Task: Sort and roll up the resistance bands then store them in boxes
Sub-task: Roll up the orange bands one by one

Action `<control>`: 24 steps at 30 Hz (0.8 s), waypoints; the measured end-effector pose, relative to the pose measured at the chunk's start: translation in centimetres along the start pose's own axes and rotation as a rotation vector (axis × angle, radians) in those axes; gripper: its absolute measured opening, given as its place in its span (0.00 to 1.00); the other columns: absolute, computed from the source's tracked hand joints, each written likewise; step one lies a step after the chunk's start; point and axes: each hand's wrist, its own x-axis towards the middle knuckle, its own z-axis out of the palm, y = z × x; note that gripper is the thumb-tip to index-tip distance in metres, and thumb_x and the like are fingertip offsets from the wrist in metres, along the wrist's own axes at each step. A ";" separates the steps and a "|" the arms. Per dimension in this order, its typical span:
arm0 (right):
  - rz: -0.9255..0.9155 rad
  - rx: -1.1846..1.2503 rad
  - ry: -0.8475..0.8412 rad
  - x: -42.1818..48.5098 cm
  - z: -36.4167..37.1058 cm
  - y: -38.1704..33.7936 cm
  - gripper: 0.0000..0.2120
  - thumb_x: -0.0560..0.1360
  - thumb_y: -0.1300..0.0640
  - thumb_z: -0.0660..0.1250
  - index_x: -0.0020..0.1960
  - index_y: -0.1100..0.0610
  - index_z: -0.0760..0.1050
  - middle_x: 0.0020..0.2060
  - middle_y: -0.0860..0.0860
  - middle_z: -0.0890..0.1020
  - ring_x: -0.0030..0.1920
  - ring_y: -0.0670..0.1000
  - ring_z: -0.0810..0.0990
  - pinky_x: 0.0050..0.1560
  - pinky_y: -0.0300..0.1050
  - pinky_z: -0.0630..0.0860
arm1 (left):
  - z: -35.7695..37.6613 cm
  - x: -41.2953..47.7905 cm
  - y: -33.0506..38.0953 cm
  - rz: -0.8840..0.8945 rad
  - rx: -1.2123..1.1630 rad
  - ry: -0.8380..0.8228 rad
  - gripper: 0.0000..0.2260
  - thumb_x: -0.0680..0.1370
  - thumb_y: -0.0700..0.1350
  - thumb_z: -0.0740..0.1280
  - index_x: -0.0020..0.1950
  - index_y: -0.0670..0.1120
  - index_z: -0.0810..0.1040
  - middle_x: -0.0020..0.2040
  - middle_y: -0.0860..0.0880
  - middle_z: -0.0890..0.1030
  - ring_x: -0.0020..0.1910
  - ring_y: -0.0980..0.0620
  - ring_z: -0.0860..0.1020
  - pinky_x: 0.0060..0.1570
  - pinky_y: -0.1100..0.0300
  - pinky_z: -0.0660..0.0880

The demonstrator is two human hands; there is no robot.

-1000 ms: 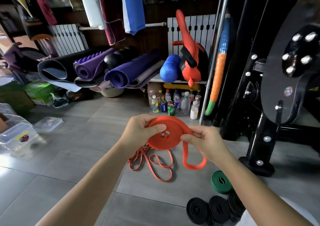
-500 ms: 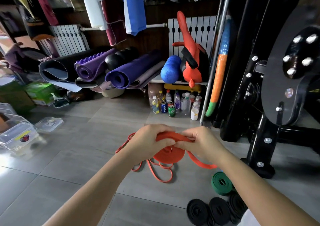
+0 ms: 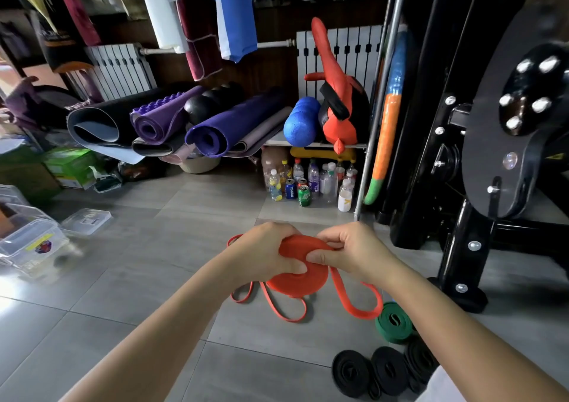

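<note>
Both hands hold a wide orange resistance band (image 3: 303,281) that is mostly wound into a flat coil above the floor. My left hand (image 3: 264,252) pinches the coil's left side, thumb on its face. My right hand (image 3: 351,249) grips the band's top edge at the coil; the loose tail (image 3: 358,304) hangs in a loop below it. A thinner orange band (image 3: 283,311) lies loose on the tiles under the coil. A rolled green band (image 3: 394,324) and three rolled black bands (image 3: 383,371) sit on the floor at the lower right.
Clear plastic boxes (image 3: 29,244) and a loose lid (image 3: 87,220) stand at the left. Rolled yoga mats (image 3: 172,124), bottles and cans (image 3: 311,183) line the far wall. A black exercise machine (image 3: 480,161) fills the right side.
The coil has dropped lower and tipped its face toward me. My hands have closed in on it, and the hanging tail has shifted to the right.
</note>
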 end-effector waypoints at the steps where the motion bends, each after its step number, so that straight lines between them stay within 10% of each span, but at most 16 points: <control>1: -0.005 -0.017 0.000 0.1 0.0 0.0 0.06 0.69 0.56 0.75 0.43 0.47 0.82 0.37 0.44 0.86 0.41 0.42 0.83 0.45 0.38 0.79 | 0.0 0.1 0.2 -0.005 0.091 0.002 0.11 0.70 0.49 0.73 0.50 0.48 0.78 0.42 0.55 0.77 0.41 0.54 0.75 0.39 0.63 0.71; 12: -0.006 0.033 0.005 0.3 -0.6 -0.1 0.09 0.69 0.60 0.75 0.41 0.46 0.82 0.38 0.45 0.86 0.42 0.42 0.84 0.46 0.38 0.79 | 2.1 -0.4 0.7 0.115 0.435 0.134 0.25 0.74 0.49 0.68 0.68 0.53 0.63 0.62 0.51 0.72 0.57 0.46 0.74 0.49 0.55 0.71; 24: 0.073 0.057 0.268 -1.4 -2.2 2.8 0.08 0.70 0.65 0.73 0.43 0.53 0.79 0.36 0.51 0.85 0.41 0.50 0.84 0.50 0.48 0.80 | 0.7 -0.6 -2.1 -0.073 -0.230 0.492 0.20 0.70 0.45 0.75 0.55 0.54 0.69 0.42 0.62 0.74 0.41 0.61 0.73 0.38 0.68 0.67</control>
